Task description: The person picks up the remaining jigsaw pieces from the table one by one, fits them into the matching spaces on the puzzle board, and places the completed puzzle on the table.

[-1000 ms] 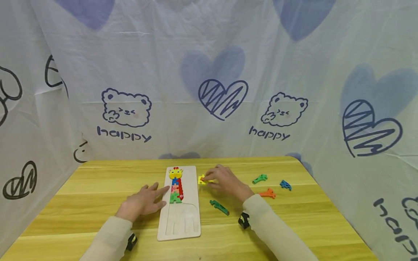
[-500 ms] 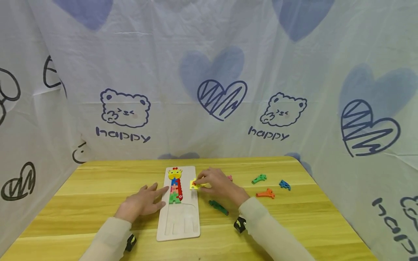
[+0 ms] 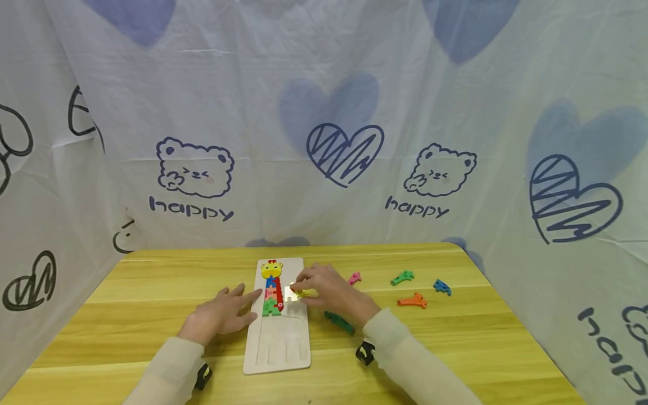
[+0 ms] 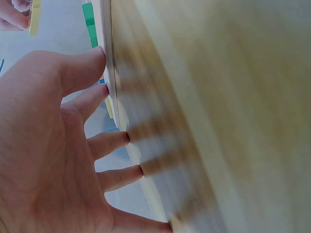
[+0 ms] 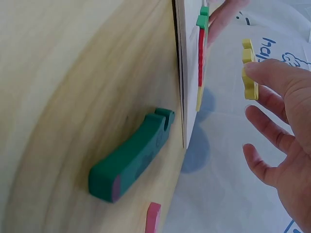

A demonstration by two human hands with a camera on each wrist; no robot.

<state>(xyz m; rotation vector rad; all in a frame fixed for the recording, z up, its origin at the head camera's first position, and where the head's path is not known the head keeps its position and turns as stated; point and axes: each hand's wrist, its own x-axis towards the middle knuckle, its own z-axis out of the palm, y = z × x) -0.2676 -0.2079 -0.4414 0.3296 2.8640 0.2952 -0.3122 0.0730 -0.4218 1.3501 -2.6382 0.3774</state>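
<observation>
Counting by kind, I am viewing one left hand [image 3: 219,315], one right hand [image 3: 331,288], one board [image 3: 278,363], one table [image 3: 152,292], one pinched yellow piece [image 3: 290,293] and five loose pieces [image 3: 412,301].

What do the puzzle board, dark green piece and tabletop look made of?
Puzzle board: probably wood, pale and matte; its edge looks layered.
Dark green piece: likely painted wood, thick with smooth sides, though plastic is possible.
Tabletop: wood or printed laminate, with streaky grain.

Left hand [image 3: 221,313]: fingers spread, at left edge of the board [image 3: 293,270]
Right hand [image 3: 329,288]: raised above its right side, thumb and finger pinching
</observation>
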